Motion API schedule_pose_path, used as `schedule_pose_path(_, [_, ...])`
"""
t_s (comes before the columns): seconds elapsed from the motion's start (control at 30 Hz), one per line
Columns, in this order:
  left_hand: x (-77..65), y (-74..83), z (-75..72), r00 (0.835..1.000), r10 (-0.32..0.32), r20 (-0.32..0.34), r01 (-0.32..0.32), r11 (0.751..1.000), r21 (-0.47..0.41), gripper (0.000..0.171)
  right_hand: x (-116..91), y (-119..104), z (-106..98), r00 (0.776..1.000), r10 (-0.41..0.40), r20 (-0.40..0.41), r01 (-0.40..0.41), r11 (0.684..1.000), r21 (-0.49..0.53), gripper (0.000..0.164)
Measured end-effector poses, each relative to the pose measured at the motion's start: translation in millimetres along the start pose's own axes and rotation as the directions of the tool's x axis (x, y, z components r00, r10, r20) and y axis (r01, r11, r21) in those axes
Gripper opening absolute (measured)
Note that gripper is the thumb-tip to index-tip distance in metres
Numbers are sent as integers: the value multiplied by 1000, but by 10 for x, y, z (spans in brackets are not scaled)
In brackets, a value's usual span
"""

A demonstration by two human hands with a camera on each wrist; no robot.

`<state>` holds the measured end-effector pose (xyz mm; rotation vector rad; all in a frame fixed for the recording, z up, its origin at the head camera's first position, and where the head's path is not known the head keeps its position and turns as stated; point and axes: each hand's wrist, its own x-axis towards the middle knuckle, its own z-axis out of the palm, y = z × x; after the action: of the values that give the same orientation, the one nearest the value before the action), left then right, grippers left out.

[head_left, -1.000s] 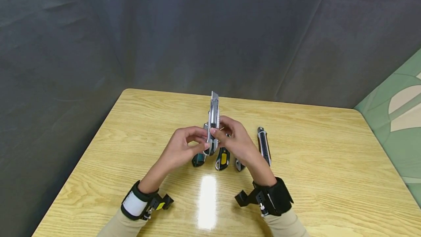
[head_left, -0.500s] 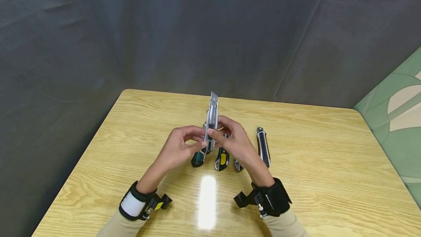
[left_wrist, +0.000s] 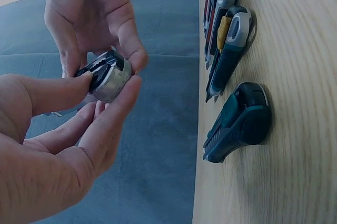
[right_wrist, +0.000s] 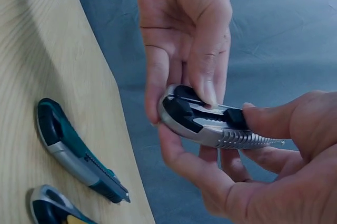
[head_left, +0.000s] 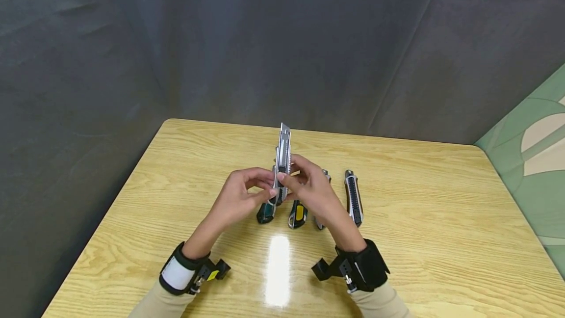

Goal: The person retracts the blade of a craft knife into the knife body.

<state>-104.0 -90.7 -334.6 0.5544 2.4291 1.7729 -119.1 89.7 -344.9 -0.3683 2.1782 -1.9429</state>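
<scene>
A silver snap-off utility knife [head_left: 284, 148] is held above the table, blade end pointing away and its blade tip showing. My left hand [head_left: 238, 193] pinches its rounded rear end between thumb and fingers. From the other side my right hand [head_left: 314, 191] grips the ribbed body, thumb against the black slider [right_wrist: 235, 118] in the right wrist view. Below lies a teal and black utility knife [left_wrist: 239, 121], nearest the left hand. Beside it is a utility knife with a yellow button [head_left: 300, 212], partly covered by the right hand.
Another utility knife [head_left: 326, 175] lies partly behind the right hand and wrist. Farther right rests a dark utility knife with pale edges [head_left: 353, 199]. All lie on a wood-grain table [head_left: 441, 220]. A dark cloth [head_left: 282, 48] hangs behind, with green patterned fabric [head_left: 538, 161] at right.
Both hands and the held utility knife have shifted slightly left. More of the utility knife behind the right hand now shows. The grip looks the same.
</scene>
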Motion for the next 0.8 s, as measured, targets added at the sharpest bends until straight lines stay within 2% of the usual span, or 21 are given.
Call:
schedule_pose_path(0.17, [-1,1,-4,1000,-4,6,4,1000,0,26,30,106,-15,1000,-28,2,28,1000,-4,26])
schedule_pose_path(0.53, [-5,-28,-3,1000,9,17,-8,999,-35,24,25,114,-13,999,-39,13,40,999,-32,34])
schedule_pose_path(0.8, [8,-63,-17,999,-1,51,5,998,-67,25,40,119,-28,999,-23,37,23,1000,2,36])
